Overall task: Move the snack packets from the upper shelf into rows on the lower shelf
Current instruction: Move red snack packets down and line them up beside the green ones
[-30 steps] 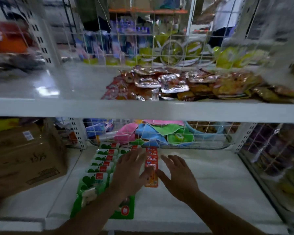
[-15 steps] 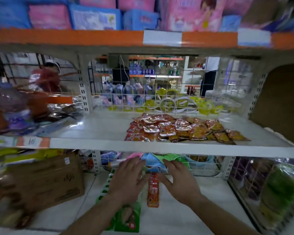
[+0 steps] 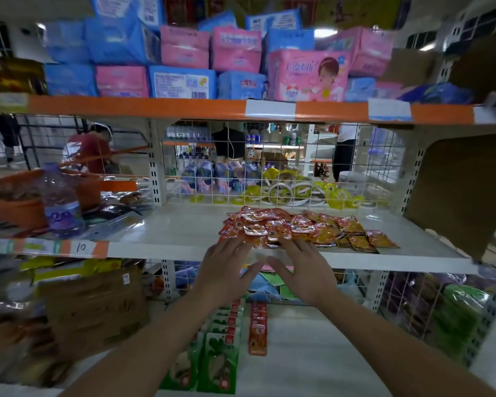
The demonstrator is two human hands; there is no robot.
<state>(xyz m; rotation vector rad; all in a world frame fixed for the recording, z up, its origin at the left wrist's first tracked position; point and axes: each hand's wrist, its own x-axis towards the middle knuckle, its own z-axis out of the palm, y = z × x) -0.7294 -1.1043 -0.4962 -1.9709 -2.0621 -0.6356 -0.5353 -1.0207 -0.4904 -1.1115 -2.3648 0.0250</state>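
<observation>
Your left hand (image 3: 226, 270) and right hand (image 3: 301, 273) are flat, fingers straight, holding nothing, side by side with thumbs close. Snack packets (image 3: 298, 229) lie piled on the upper shelf (image 3: 169, 227), 12 to 1 o'clock of your fingertips; contact unclear. On the lower shelf (image 3: 312, 353): orange row (image 3: 259, 328) at 6 o'clock, green packets (image 3: 221, 353) at 7.

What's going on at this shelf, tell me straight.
A person is restocking snacks. The left hand and right hand, both open and empty, are at the near edge of the loose pile of red packets on the upper shelf. On the lower shelf below, one red row lies beside green packet rows.
</observation>
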